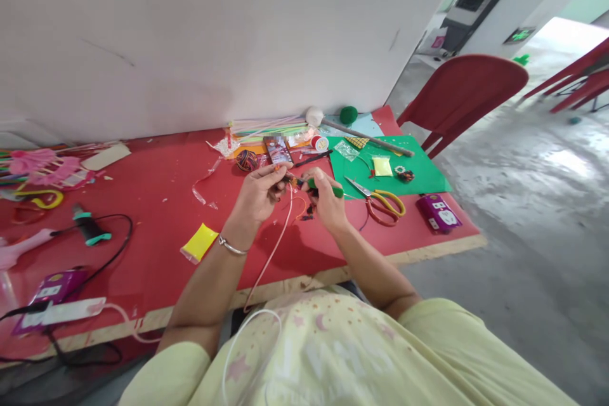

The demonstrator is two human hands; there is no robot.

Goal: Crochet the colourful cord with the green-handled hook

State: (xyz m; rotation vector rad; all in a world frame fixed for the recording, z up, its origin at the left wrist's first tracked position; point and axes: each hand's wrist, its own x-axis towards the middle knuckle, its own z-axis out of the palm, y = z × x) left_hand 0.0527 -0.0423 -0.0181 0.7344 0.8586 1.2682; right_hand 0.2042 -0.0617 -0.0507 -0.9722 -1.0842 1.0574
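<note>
My left hand [259,195] is closed, pinching a small dark and orange piece [293,182] whose kind is too small to make out. Close beside it, my right hand [329,204] grips a green-handled tool [337,191], its dark end pointing at that piece. Fingers hide most of the tool. Below both hands, a thin orange thread [303,204] and small dark scraps lie on the red table [157,203]. A pale pink cord [275,244] runs from under my left hand over the table's front edge. Just beyond the hands lies a phone [278,151].
Right of my hands are scissors [386,202] on a green sheet [428,172] and a purple box [439,212]. Multicoloured yarn [247,160] and a thread spool [320,143] sit behind. At left are a yellow packet [200,242], a pink glue gun [26,247] and a power strip [71,312].
</note>
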